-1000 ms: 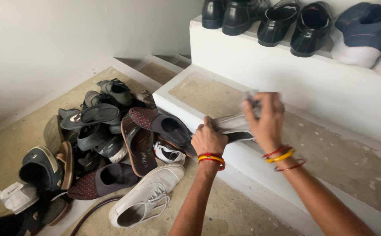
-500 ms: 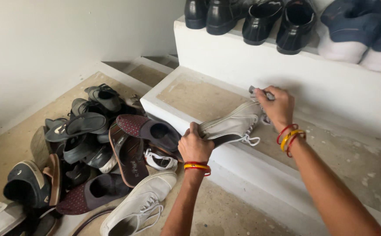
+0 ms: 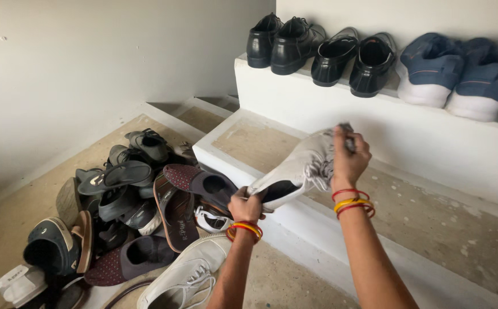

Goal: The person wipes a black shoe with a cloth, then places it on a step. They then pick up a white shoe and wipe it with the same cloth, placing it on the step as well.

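A white lace-up shoe point(image 3: 297, 169) is held tilted in the air above the lower step point(image 3: 420, 217), toe up to the right. My left hand point(image 3: 245, 207) grips its heel end. At the toe end my right hand point(image 3: 349, 154) presses a small grey cloth point(image 3: 345, 130) against the shoe. Both wrists carry red and yellow bangles. A matching white shoe point(image 3: 189, 274) lies on the floor below my left arm.
A heap of mixed shoes and sandals point(image 3: 129, 200) covers the floor at left. On the upper step point(image 3: 317, 97) stand black dress shoes point(image 3: 317, 48) and a blue and white pair point(image 3: 455, 71). A wall closes the left side.
The white shoe has been lifted off the lower step and tilted toe up. My right hand stays at the toe with the cloth. The camera view has shifted back a little.
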